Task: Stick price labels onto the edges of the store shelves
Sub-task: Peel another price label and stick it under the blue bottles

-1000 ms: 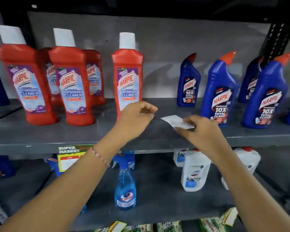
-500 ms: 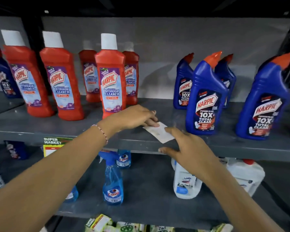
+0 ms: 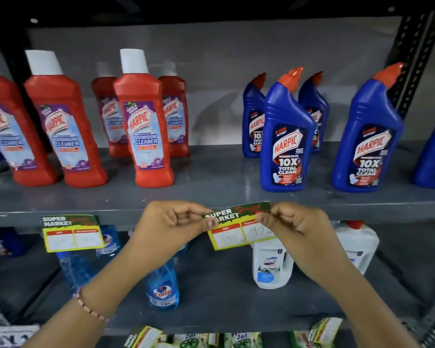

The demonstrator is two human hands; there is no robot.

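Observation:
A green-and-yellow "Super Market" price label [image 3: 239, 228] hangs at the front edge of the grey shelf [image 3: 126, 212], printed side toward me. My left hand [image 3: 176, 223] pinches its upper left corner and my right hand [image 3: 293, 226] pinches its upper right corner, both pressed near the shelf edge. The label's top strip lies along the edge and its yellow lower part hangs below. A second, similar label [image 3: 72, 233] is stuck on the same edge further left.
Red Harpic bottles [image 3: 143, 126] stand on the shelf at left and blue Harpic bottles [image 3: 285, 136] at right. Below are a blue Colin spray bottle [image 3: 162, 287] and white Domex bottles [image 3: 270, 264]. A black perforated upright [image 3: 412, 61] rises at right.
The white-backed label that lay on the shelf top has been turned printed side out and brought down to the shelf's front edge, with both hands now holding its upper corners.

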